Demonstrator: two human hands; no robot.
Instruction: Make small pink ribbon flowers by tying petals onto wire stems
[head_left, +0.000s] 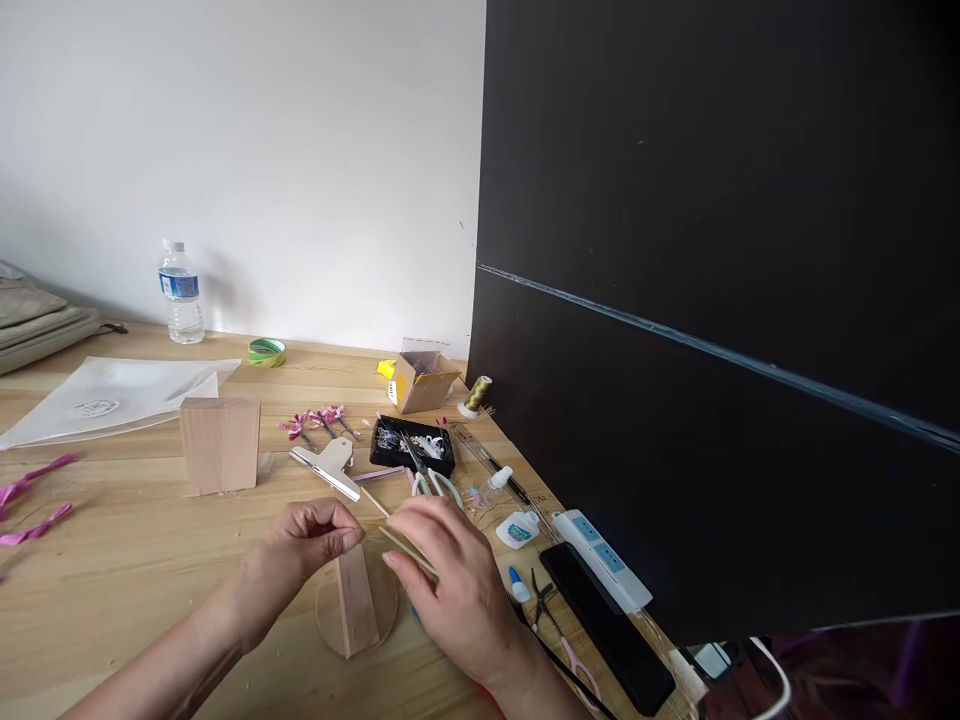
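- Here in the middle, just above the tabletop [150, 575], two thin pale rods [409, 551] poke out from the right hand [454, 580], angled up toward the left; whether they join inside the hand, I can't tell.
- They look held at a slant so the ends stay free and in plain sight, probably for fine control.
- Underneath, a wooden strip [358, 598] lies across a clear round disc [386, 612], close to the work, likely for ready use.
- The metal clip [330, 466] sits just beyond the fingers, and scissors [450, 489] lean over the black tray [380, 455] of small parts, handles facing the person, presumably for a quick grab.
- Pink flowers [324, 420] rest behind the clip, perhaps out of harm's way; a wooden block [220, 450] stands upright to the left.
- Now the hands! The left hand [311, 545] pinches tight, thumb against forefinger; anything fine between them is too small to make out.
- The right curls loosely around the rods, thumb below, fingers above.
- Near each other, those two hands, but apart, a narrow gap between the fingertips.
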